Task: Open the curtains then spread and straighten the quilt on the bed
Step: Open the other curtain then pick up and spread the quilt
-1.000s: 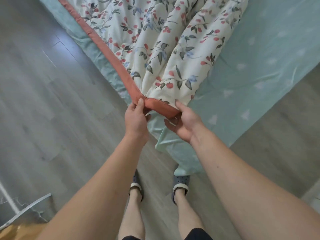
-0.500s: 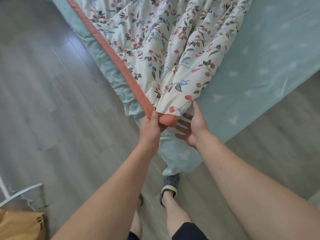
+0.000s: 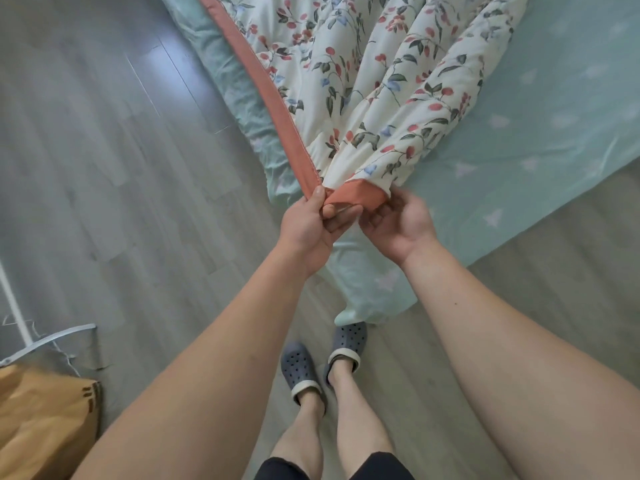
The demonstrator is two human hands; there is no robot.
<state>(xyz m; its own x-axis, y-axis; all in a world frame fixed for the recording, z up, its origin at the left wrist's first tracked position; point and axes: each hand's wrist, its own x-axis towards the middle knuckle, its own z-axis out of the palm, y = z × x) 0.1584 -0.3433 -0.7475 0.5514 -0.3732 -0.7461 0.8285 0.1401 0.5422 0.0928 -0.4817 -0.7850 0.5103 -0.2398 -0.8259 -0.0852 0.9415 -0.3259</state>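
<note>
A white quilt (image 3: 374, 84) printed with red berries and leaves, edged in terracotta, lies bunched in long folds on the bed. Its corner hangs over the bed's corner just in front of me. My left hand (image 3: 311, 226) pinches that corner between thumb and fingers at the terracotta border. Right beside it, my right hand (image 3: 398, 223) has its fingers curled under the border's short edge and grips it. The bed (image 3: 540, 140) wears a pale green sheet with small white shapes. No curtains are in view.
Grey wood floor (image 3: 104, 168) spreads to the left and behind me. A brown paper bag (image 3: 41, 424) and a white metal frame (image 3: 38, 341) stand at the lower left. The green sheet's corner (image 3: 367, 299) hangs down to my feet in grey clogs (image 3: 325, 358).
Both hands have drawn the quilt corner toward me and come closer together. My right hand has slid in along the border to the corner. My feet have stepped back.
</note>
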